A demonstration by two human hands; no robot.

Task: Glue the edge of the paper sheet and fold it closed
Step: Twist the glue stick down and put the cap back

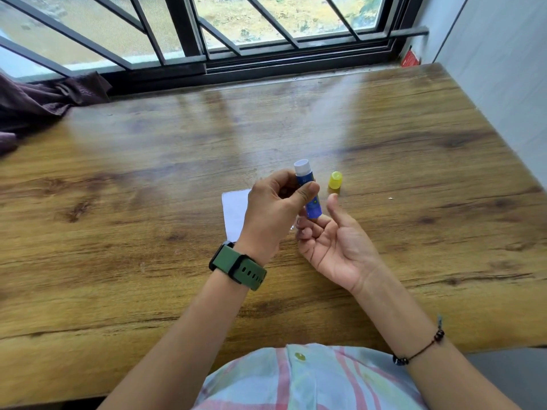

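Observation:
My left hand [273, 210] grips a blue glue stick [313, 204] between thumb and fingers, holding it upright above the table with its white uncapped top pointing away from me. My right hand [334, 242] lies palm up just beneath and to the right, its curled fingertips touching the stick's bottom end. The yellow cap [336, 180] stands on the table to the right of the stick. A white paper sheet [235, 210] lies flat on the table, partly hidden behind my left hand.
The wooden table [148, 187] runs up to a barred window [236, 39] at the back. A dark cloth [38, 99] is bunched at the far left corner. A white wall [503, 84] borders the right side, with a red object [410, 58] in the far corner.

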